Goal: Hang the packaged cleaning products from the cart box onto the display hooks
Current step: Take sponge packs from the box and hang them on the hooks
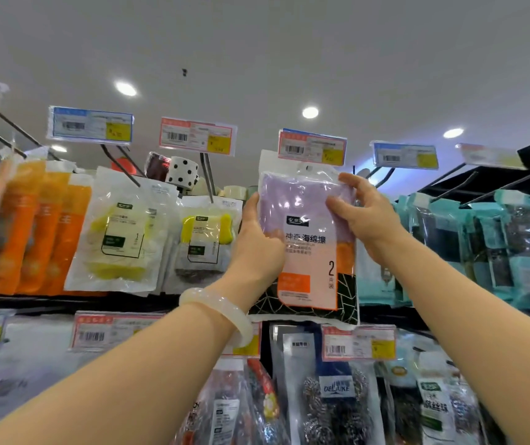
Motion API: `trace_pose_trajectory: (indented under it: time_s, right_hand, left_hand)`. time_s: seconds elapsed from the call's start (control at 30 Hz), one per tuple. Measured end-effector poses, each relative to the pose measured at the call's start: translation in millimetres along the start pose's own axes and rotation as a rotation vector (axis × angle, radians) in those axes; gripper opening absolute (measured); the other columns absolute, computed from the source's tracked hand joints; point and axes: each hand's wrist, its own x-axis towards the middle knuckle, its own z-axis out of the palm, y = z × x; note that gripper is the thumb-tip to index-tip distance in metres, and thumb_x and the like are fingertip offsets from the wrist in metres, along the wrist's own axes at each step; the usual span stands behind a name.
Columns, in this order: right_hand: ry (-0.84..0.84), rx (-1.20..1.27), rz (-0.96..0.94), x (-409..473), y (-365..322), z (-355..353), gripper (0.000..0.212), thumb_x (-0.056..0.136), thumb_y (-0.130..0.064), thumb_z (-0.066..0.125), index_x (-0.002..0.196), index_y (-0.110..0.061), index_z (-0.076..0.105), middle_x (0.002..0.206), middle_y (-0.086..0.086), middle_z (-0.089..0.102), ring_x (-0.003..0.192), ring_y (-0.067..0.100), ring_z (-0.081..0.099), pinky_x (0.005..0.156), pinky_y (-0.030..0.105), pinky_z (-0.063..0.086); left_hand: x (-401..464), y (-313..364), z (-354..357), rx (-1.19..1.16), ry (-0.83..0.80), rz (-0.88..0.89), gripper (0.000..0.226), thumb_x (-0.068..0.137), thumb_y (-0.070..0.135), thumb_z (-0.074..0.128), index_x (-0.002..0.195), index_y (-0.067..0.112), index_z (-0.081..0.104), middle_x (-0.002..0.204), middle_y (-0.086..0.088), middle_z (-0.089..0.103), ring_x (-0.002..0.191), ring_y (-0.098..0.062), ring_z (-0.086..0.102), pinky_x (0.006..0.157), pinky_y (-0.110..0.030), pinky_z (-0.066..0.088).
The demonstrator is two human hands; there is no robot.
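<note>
Shelving is running full: orange packs hanging far left, then yellow sponge packs, each on its own hook. Left hand, a pale bangle on its wrist, is clamping the left edge of the purple sponge pack, thumb over the front. Right hand is pinching the pack's upper right side, fingers curled across the film. Pack is being held upright just under the red price tag, its header reaching that tag's hook; whether the hole is threaded, cannot tell. Teal packs are crowding the right. Risk, as I judge it: slippery film sliding in the grip, or the hole missing the hook tip, dropping the pack.
</note>
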Motion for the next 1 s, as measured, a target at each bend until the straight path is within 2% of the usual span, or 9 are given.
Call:
trace_pose_trajectory:
  time_s: [0.2, 0.37, 0.47, 0.53, 0.6, 0.67, 0.73, 0.9, 1.0]
  right_hand:
    - [-0.01, -0.012, 0.023, 13, 5, 8, 0.048, 0.087, -0.018, 0.062, 0.13, -0.027, 0.045, 0.129, 0.009, 0.045, 0.088, 0.018, 0.062, 0.056, 0.023, 0.056]
    - [-0.003, -0.044, 0.049, 21, 9, 9, 0.055, 0.088, -0.017, 0.06, 0.138, -0.024, 0.039, 0.136, 0.011, 0.043, 0.089, 0.018, 0.061, 0.06, 0.023, 0.056]
    - [-0.028, -0.176, 0.042, 22, 14, 10, 0.055, 0.09, -0.019, 0.058, 0.14, -0.021, 0.036, 0.136, 0.011, 0.045, 0.094, 0.019, 0.059, 0.068, 0.025, 0.054]
    - [-0.02, -0.365, -0.007, 20, 18, 13, 0.056, 0.091, -0.022, 0.057, 0.141, -0.021, 0.034, 0.135, 0.012, 0.046, 0.104, 0.024, 0.057, 0.085, 0.035, 0.053]
    - [0.048, -0.615, -0.104, 13, 23, 18, 0.057, 0.089, -0.024, 0.058, 0.141, -0.022, 0.035, 0.137, 0.012, 0.039, 0.119, 0.028, 0.047, 0.104, 0.04, 0.039]
    - [0.119, -0.781, -0.232, 3, 26, 26, 0.052, 0.087, -0.025, 0.059, 0.136, -0.022, 0.043, 0.138, 0.012, 0.033, 0.127, 0.031, 0.036, 0.107, 0.042, 0.031]
    - [0.075, -0.873, -0.292, -4, 30, 32, 0.044, 0.085, -0.029, 0.059, 0.128, -0.02, 0.052, 0.135, 0.011, 0.036, 0.126, 0.032, 0.033, 0.106, 0.043, 0.032]
    - [-0.156, -1.008, -0.14, -7, 43, 40, 0.047, 0.086, -0.04, 0.057, 0.129, -0.02, 0.052, 0.145, 0.011, 0.031, 0.134, 0.032, 0.026, 0.109, 0.042, 0.028]
    - [-0.29, -1.069, -0.087, -9, 53, 41, 0.052, 0.088, -0.044, 0.054, 0.132, -0.018, 0.048, 0.148, 0.011, 0.031, 0.135, 0.033, 0.028, 0.111, 0.044, 0.029]
  left_hand:
    - [11, -3, 0, 0.09, 0.014, 0.02, 0.064, 0.095, 0.01, 0.042, 0.143, 0.043, 0.016, 0.132, -0.011, 0.048, 0.107, -0.031, 0.058, 0.089, -0.051, 0.052]
    - [20, -6, 4, 0.157, 0.017, 0.007, 0.058, 0.098, 0.018, 0.041, 0.144, 0.042, 0.015, 0.131, -0.009, 0.048, 0.106, -0.032, 0.059, 0.089, -0.05, 0.052]
    - [26, -13, 8, 0.191, 0.033, -0.045, 0.06, 0.097, 0.014, 0.041, 0.146, 0.038, 0.016, 0.129, -0.008, 0.049, 0.097, -0.024, 0.059, 0.087, -0.043, 0.053]
    - [29, -19, 10, 0.218, 0.047, -0.084, 0.06, 0.097, 0.013, 0.041, 0.147, 0.038, 0.017, 0.133, -0.008, 0.047, 0.099, -0.022, 0.056, 0.09, -0.042, 0.051]
    - [32, -22, 10, 0.22, 0.043, -0.084, 0.06, 0.098, 0.014, 0.039, 0.147, 0.038, 0.014, 0.135, -0.01, 0.045, 0.108, -0.028, 0.056, 0.094, -0.048, 0.049]
    - [35, -24, 10, 0.248, 0.055, -0.048, 0.06, 0.098, 0.014, 0.038, 0.148, 0.035, 0.013, 0.137, -0.009, 0.045, 0.112, -0.031, 0.055, 0.095, -0.051, 0.047]
    - [38, -25, 9, 0.278, 0.058, -0.011, 0.061, 0.096, 0.01, 0.039, 0.149, 0.03, 0.014, 0.14, -0.008, 0.043, 0.114, -0.034, 0.054, 0.096, -0.051, 0.047]
    - [45, -30, 8, 0.355, 0.035, -0.008, 0.066, 0.093, 0.004, 0.044, 0.149, 0.023, 0.016, 0.138, -0.014, 0.044, 0.116, -0.035, 0.052, 0.099, -0.05, 0.044]
    - [48, -38, 7, 0.504, -0.119, -0.138, 0.062, 0.091, 0.012, 0.054, 0.145, 0.022, 0.026, 0.133, -0.012, 0.052, 0.12, -0.033, 0.051, 0.102, -0.047, 0.042]
